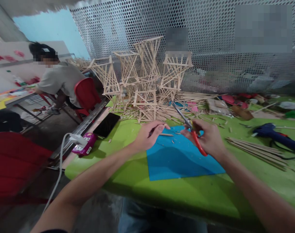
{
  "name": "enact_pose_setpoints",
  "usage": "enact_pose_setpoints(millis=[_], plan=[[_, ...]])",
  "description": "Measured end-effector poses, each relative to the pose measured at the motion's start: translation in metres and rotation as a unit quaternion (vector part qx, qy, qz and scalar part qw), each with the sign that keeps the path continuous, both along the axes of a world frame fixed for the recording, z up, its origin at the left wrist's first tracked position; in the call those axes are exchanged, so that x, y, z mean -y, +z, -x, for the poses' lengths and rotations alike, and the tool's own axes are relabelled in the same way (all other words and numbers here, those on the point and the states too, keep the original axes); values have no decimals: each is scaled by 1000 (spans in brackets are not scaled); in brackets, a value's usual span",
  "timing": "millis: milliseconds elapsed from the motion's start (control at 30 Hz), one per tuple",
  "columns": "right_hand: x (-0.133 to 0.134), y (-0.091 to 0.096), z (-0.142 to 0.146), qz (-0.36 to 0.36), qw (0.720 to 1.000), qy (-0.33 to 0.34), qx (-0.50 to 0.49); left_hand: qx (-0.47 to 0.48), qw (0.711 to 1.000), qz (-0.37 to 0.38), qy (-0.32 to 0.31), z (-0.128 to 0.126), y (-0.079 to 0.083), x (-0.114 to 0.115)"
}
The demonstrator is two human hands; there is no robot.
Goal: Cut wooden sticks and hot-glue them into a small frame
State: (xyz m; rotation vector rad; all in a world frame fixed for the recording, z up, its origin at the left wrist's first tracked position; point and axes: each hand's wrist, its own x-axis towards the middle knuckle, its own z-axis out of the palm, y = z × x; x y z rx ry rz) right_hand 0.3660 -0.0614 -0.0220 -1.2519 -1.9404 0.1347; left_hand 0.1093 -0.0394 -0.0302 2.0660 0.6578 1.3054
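My right hand (207, 137) is closed round the red handles of a pair of scissors (186, 124), whose metal blades point up and to the left. My left hand (148, 136) is pinched on a thin wooden stick (167, 134) that lies just left of the blades. Both hands hover over a blue sheet (176, 161) on the green table (113, 155). Small stick offcuts are scattered over the sheet.
A tall frame of glued sticks (147, 77) stands behind the hands, with loose sticks around its base. A bundle of sticks (256, 149) and a blue glue gun (273, 134) lie to the right. A phone (106, 124) and a purple device (85, 145) sit at the left edge. Another person (57, 81) sits at far left.
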Motion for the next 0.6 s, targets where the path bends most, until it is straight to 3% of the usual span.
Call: enact_pose_setpoints(millis=[233, 600], plan=[[-6, -3, -3, -100, 987, 23, 122, 0, 998, -65, -7, 0, -10, -6], [-2, -5, 3, -84, 990, 48, 107, -30, 999, -43, -4, -2, -15, -7]])
